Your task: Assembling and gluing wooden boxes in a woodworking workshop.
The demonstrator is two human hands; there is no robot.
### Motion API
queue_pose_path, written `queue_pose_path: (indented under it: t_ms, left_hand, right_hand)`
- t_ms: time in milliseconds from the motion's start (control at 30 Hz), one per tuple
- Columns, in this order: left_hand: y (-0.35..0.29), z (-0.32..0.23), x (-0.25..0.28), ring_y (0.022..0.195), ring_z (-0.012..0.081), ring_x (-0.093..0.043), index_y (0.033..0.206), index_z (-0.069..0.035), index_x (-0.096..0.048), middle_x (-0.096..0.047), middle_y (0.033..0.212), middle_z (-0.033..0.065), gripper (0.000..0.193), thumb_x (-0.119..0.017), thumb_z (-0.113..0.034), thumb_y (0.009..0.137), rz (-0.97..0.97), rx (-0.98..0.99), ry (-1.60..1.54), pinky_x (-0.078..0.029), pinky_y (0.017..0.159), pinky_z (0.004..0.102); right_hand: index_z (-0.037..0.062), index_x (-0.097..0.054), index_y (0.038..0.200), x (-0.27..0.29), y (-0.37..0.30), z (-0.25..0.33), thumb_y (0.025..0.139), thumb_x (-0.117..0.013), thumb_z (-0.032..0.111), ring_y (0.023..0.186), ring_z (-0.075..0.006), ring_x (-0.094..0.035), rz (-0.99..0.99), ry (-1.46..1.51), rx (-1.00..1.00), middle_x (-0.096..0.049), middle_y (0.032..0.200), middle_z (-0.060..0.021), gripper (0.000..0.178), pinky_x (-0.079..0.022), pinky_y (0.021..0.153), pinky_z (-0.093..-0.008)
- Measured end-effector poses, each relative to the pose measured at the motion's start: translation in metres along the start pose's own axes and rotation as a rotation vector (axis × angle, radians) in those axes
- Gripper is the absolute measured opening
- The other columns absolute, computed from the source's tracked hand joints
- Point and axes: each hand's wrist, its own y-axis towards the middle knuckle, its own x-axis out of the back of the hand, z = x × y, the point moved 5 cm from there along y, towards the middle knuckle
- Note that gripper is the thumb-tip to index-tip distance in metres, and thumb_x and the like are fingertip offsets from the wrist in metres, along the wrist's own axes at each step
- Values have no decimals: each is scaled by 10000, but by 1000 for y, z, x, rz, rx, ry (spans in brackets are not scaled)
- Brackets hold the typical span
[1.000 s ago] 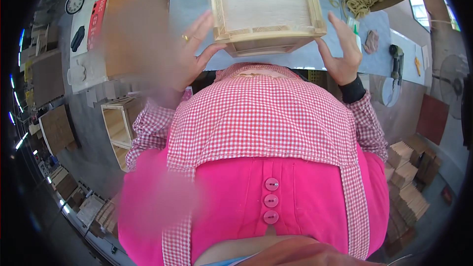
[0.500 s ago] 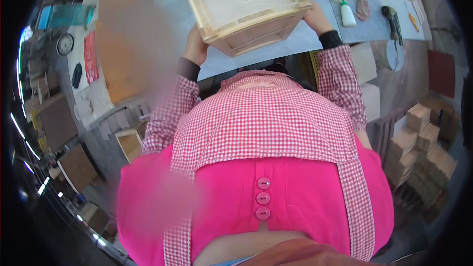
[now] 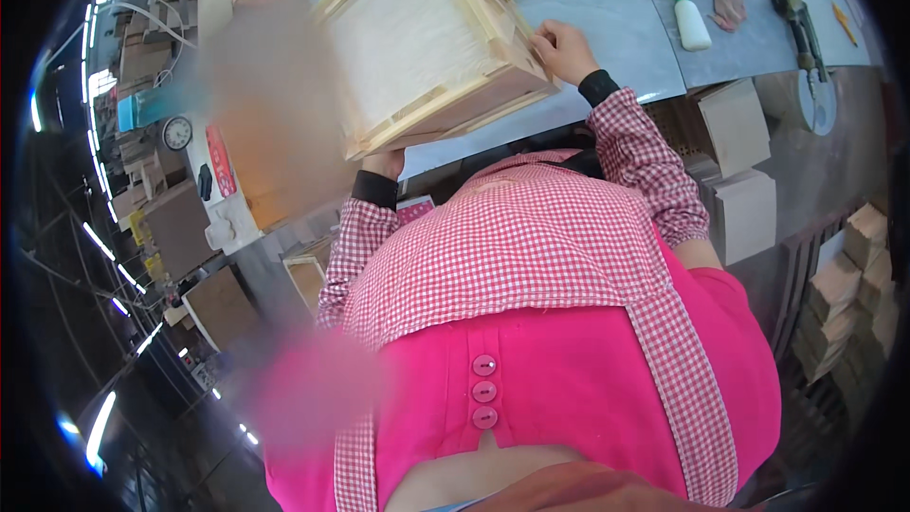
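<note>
A pale wooden box with a light panel framed by raised strips is tilted over the table, its near left corner toward me. At that corner my left hand holds the box from below, and its fingers are hidden behind the wood. My right hand is at the box's right side, fingers curled in against the frame's edge. Both cuffs are black below checked sleeves.
On the blue-grey tabletop to the right are a white glue bottle with a green tip, a crumpled cloth and a dark power tool. Stacked wooden pieces stand lower right. A round clock is at left.
The box has shifted left and turned, its near left corner now closer to me. My left hand has gone lower, mostly behind the box. My right hand has moved slightly left with curled fingers.
</note>
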Motion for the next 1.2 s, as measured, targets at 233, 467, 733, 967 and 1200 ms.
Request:
queue_pose_path:
  t_ms: [233,467,733,967,1200]
  left_hand:
    - [10,14,17,1133,278,-532,1242,-104,-514,-548,1269,107,379,-464,-338,949,-22,-85,-31,-433,976,445]
    - [22,26,7,1133,279,-534,1198,-88,-535,-579,1217,129,382,-437,-366,956,-13,125,-276,-440,983,429]
    - [12,-12,-21,834,234,-620,1011,-71,-586,-632,904,77,181,-518,-209,916,219,8,-280,-516,743,384]
    - [39,5,-32,568,167,-564,930,-49,-605,-561,656,39,131,-583,-172,892,199,116,250,-496,545,306]
    - [60,-71,-23,680,131,-558,1005,-59,-593,-589,802,1,307,-569,-349,910,345,-382,151,-484,622,278]
  right_hand:
    - [10,-611,867,1,-8,18,841,-573,213,713,-358,-624,119,66,-66,-646,743,-174,208,-487,645,-411]
    - [18,-613,985,-2,88,46,863,-582,199,696,-259,-640,40,144,244,-662,802,-140,221,-504,658,-351]
    - [77,-669,975,-4,128,-18,809,-587,318,891,-392,-618,-42,-581,38,-656,931,-209,304,-495,753,-440]
    - [9,-663,937,34,32,20,814,-596,228,788,-357,-650,-349,-313,279,-669,839,-207,260,-494,676,-398]
    - [-13,-579,881,-34,-154,146,983,-471,293,652,-169,-611,-279,14,-12,-624,729,-99,340,-503,599,-286]
